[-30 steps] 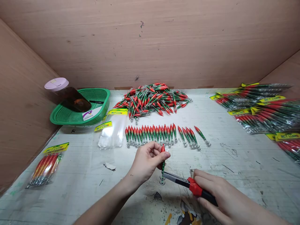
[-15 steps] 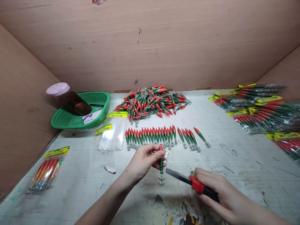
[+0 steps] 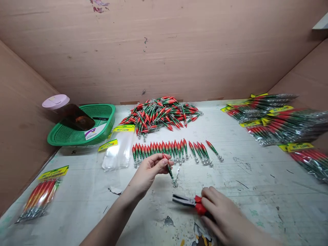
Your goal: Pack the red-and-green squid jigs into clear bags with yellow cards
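Between thumb and fingers, my left hand [image 3: 153, 169] pinches a red-and-green squid jig [image 3: 169, 171], which tilts with its hook crown down to the right. My right hand [image 3: 220, 212] is wrapped round the red and black handles of a pair of pliers [image 3: 186, 201]. The plier jaws point left, slightly parted, below the jig and not touching it. Just beyond my left hand lies a row of matching squid jigs [image 3: 164, 147], with several looser ones [image 3: 201, 153] at its right end. A heap of the same jigs [image 3: 164, 114] lies farther back.
Clear header bags [image 3: 116, 153] lie left of the row. A green basket [image 3: 111, 119] holds a lidded bottle [image 3: 77, 116] and a card. Packed jigs [image 3: 284, 123] are piled at right, another filled bag [image 3: 42, 194] at left. Cardboard walls [image 3: 164, 61] surround the table.
The jig in my left hand has gone from hanging straight down to tilting, and has risen slightly. My right hand has drawn the pliers down, and their jaws now show apart. The view has shifted slightly.
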The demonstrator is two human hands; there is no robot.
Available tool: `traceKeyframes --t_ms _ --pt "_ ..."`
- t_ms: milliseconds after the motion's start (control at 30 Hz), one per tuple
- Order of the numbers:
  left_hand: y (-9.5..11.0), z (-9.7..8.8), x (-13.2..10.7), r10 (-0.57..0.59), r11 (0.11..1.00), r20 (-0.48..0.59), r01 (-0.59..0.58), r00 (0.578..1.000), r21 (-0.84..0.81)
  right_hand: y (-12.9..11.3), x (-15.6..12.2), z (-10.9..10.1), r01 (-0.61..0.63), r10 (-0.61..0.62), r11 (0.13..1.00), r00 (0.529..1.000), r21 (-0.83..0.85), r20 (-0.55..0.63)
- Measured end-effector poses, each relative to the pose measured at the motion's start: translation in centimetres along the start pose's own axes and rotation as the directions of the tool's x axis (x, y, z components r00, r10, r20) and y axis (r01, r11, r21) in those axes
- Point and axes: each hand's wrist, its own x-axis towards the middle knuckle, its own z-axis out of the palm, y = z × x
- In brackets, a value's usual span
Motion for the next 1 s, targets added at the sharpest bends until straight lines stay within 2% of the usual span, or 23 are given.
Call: traceKeyframes --t_ms 67,133,200,300,433,533,633,700,800,867,900,933,1000 --pt "0.1 -0.2 0.5 0.021 0.998 -0.053 -0.018 0.998 0.055 -0.3 0.0 1.6 0.007 -0.015 0.995 0.996 -0.099 -0.082" --pt "0.0 0.0 0.8 0.017 0.995 -0.068 -0.010 0.998 0.103 -0.5 0.3 1.9 0.018 -0.032 0.995 0.989 -0.098 -0.143" --pt "-0.3 0.6 1.0 0.016 0.991 -0.066 -0.007 0.998 0.134 -0.7 0.8 1.0 -0.009 0.008 1.000 0.982 -0.006 -0.190" --pt "-1.4 2.4 1.1 0.029 0.990 -0.021 -0.026 0.999 0.139 -1.0 2.1 -1.0 -0.118 0.170 0.969 0.956 0.217 -0.238" --pt "-2.8 5.2 1.3 0.075 0.986 0.052 -0.082 0.996 0.145 -0.7 3.6 -2.1 -0.249 0.348 0.826 0.931 0.505 -0.111" --pt "-3.0 5.6 1.5 0.218 0.920 0.043 -0.220 0.975 0.323 2.0 4.3 -3.1 -0.416 0.486 0.799 0.872 0.434 -0.060" --pt "-2.9 4.9 2.0 0.428 0.697 0.071 -0.379 0.901 0.609 7.4 4.8 -5.4 -0.571 0.623 0.771 0.769 0.281 -0.147" --pt "-3.2 4.8 2.8 0.501 0.493 0.184 -0.453 0.846 0.743 11.0 5.1 -6.9 -0.650 0.678 0.734 0.722 0.196 -0.140" --pt "-4.5 6.3 4.9 0.498 0.136 0.445 -0.574 0.744 0.808 14.3 5.9 -8.0 -0.686 0.691 0.720 0.722 0.102 -0.023" --pt "-5.7 8.0 6.8 0.468 -0.092 0.593 -0.631 0.655 0.770 14.9 6.6 -7.9 -0.674 0.673 0.736 0.738 0.060 0.045" --pt "-6.3 8.9 7.8 0.454 -0.176 0.641 -0.643 0.619 0.746 14.8 7.0 -7.7 -0.665 0.662 0.746 0.747 0.044 0.063" --pt "-6.8 9.7 8.7 0.449 -0.215 0.663 -0.647 0.600 0.731 14.6 7.3 -7.5 -0.655 0.652 0.755 0.755 0.029 0.075" --pt "-7.6 10.6 10.4 0.453 -0.258 0.671 -0.634 0.587 0.729 14.0 7.9 -7.0 -0.639 0.636 0.769 0.766 0.001 0.090"
